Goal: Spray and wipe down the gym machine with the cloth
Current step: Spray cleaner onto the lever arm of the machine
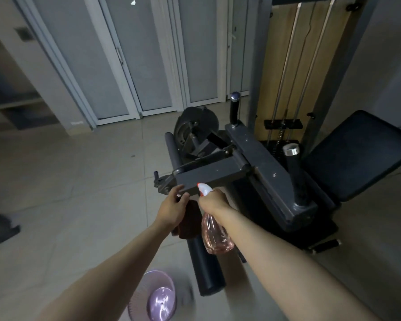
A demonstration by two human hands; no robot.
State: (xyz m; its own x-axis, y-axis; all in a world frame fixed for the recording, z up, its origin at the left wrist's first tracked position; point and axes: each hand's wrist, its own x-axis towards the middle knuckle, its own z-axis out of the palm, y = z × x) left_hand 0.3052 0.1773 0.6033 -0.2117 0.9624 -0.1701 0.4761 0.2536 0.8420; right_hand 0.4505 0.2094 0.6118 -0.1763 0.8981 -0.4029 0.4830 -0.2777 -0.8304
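Just ahead of both hands, the gym machine (pixel 208 174) showed a dull grey steel arm running back to a weight stack (pixel 283 124) and a dark seat pad (pixel 361 154). Below the hands a black foam roller (pixel 206 272) lay by the floor, with a purple basin (pixel 138 295) nearer me. I had the left hand (pixel 174 209) gripping a dark brown cloth (pixel 190 221) that hung under its palm, fingertips at the arm's edge. The right hand (pixel 212 201) clutched a pink spray bottle (pixel 215 237), its white nozzle just beside the arm.

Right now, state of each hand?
Left hand: holds the brown cloth by the machine's grey bar.
Right hand: grips the pink spray bottle.
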